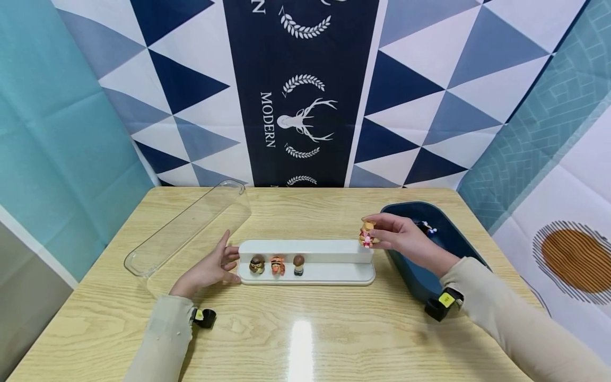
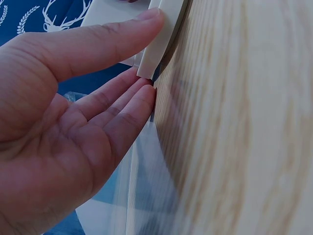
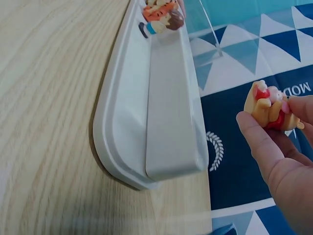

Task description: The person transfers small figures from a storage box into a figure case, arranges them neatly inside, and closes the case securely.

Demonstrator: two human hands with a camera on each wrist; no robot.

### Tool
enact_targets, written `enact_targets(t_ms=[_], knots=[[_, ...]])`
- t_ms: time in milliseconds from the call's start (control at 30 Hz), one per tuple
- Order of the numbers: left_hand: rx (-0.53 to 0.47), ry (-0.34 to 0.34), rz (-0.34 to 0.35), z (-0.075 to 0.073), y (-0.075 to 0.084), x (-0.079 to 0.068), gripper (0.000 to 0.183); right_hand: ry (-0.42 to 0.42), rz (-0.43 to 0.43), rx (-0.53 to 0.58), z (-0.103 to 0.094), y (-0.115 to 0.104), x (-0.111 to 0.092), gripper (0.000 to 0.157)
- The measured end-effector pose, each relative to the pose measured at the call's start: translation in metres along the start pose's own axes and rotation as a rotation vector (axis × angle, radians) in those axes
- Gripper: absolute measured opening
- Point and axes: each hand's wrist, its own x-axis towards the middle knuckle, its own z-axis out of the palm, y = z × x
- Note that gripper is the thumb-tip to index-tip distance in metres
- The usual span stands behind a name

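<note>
My right hand (image 1: pixel 406 237) pinches a small yellow bear figurine (image 3: pixel 268 108) with red and pink parts between thumb and fingers. It holds the figurine above the right end of a white two-level display stand (image 1: pixel 329 273). My left hand (image 1: pixel 212 268) is at the stand's left end, fingers spread and fairly straight, with fingertips right at the edge in the left wrist view. On the stand's lower level are an owl figurine (image 1: pixel 256 264), an orange tiger figurine (image 1: pixel 277 266) and a brown-haired figurine (image 1: pixel 298 265).
A dark blue bin (image 1: pixel 455 246) stands on the right, partly hidden by my right hand and forearm, with a dark and white figurine (image 1: pixel 426 228) inside. To the left lies a long clear plastic cover (image 1: pixel 191 225). Patterned cloth (image 1: pixel 305 95) hangs behind the wooden table (image 1: pixel 353 323).
</note>
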Motion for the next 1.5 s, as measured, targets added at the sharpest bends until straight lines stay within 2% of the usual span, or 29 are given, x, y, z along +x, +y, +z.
enact_targets(t_ms=[333,500,733,900,1233,1500], knots=[[-0.004,0.0,-0.009,-0.001,0.0,-0.001,0.128,-0.084,-0.027,0.007,0.016,0.004,0.004,0.037],[-0.004,0.0,-0.016,-0.001,0.0,-0.001,0.128,-0.117,-0.051,0.01,0.029,0.011,0.007,0.036],[-0.008,-0.003,-0.027,-0.001,0.002,-0.001,0.127,-0.148,-0.04,0.022,0.042,0.019,0.011,0.038],[0.0,-0.004,-0.021,-0.001,0.003,0.0,0.127,-0.19,-0.072,0.022,0.049,0.023,0.013,0.035],[0.005,-0.006,-0.02,0.0,0.005,-0.001,0.126,-0.209,-0.125,-0.082,0.067,0.029,0.016,0.026],[0.023,-0.003,-0.009,-0.001,0.004,-0.001,0.126,-0.204,-0.22,-0.2,0.086,0.034,0.02,0.021]])
